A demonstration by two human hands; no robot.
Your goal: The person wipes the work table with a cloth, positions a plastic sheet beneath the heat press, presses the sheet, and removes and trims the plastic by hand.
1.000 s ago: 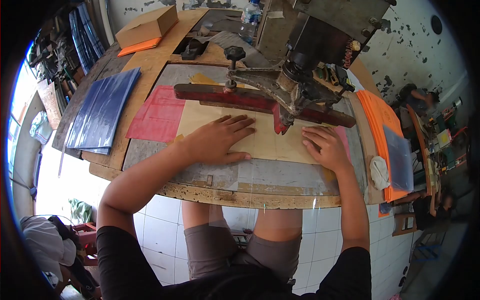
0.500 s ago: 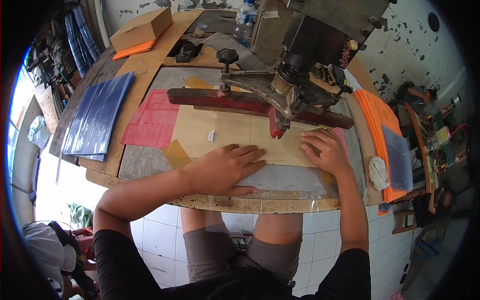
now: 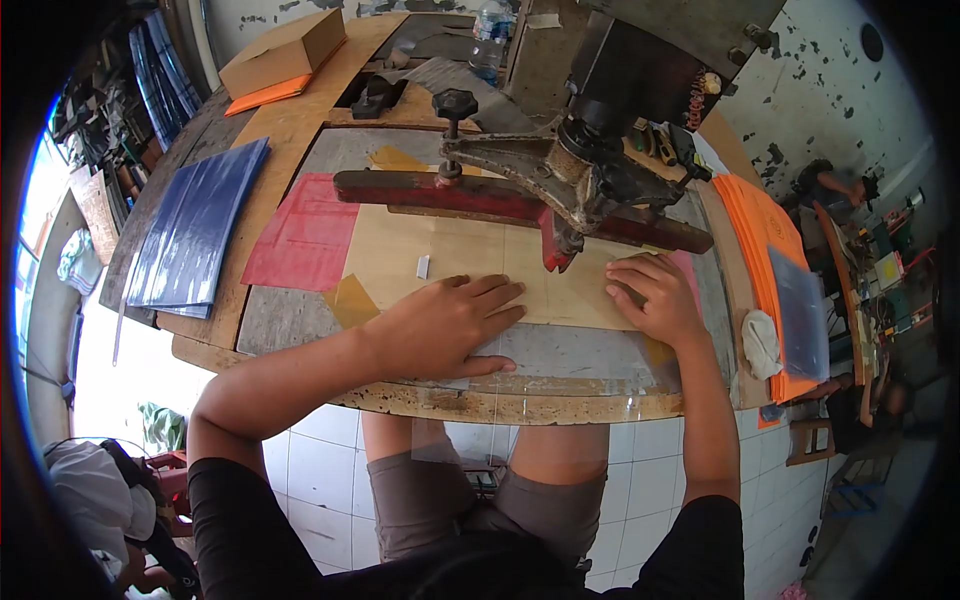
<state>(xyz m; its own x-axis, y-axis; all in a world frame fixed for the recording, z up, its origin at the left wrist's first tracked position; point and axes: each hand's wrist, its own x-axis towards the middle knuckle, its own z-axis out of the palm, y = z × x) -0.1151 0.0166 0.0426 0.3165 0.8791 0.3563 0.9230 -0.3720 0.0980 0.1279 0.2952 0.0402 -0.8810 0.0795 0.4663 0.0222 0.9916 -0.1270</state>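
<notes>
My left hand [image 3: 447, 323] lies flat with its thumb apart, over the lower edge of a tan sheet [image 3: 430, 245] and a clear plastic sheet [image 3: 470, 440] that overhangs the front edge. My right hand [image 3: 655, 298] rests on the tan sheet's right end, fingers together and slightly bent, thumb apart. Just above the tan sheet runs the press machine's long red-edged bar [image 3: 490, 205]. A small white piece [image 3: 423, 267] lies on the tan sheet. At its left end is a red sheet [image 3: 302, 235], with brown tape [image 3: 352, 305] below.
Blue plastic covers [image 3: 200, 230] lie at the left. Orange folders [image 3: 755, 225], a clear plastic packet [image 3: 797, 310] and a white cloth [image 3: 761, 342] are at the right. A cardboard box [image 3: 282, 52] stands at the back left. Other people [image 3: 840, 190] are at the far right.
My left hand has shifted very slightly left, still flat on the sheets. My right hand stays at the right end. The view has tilted a little.
</notes>
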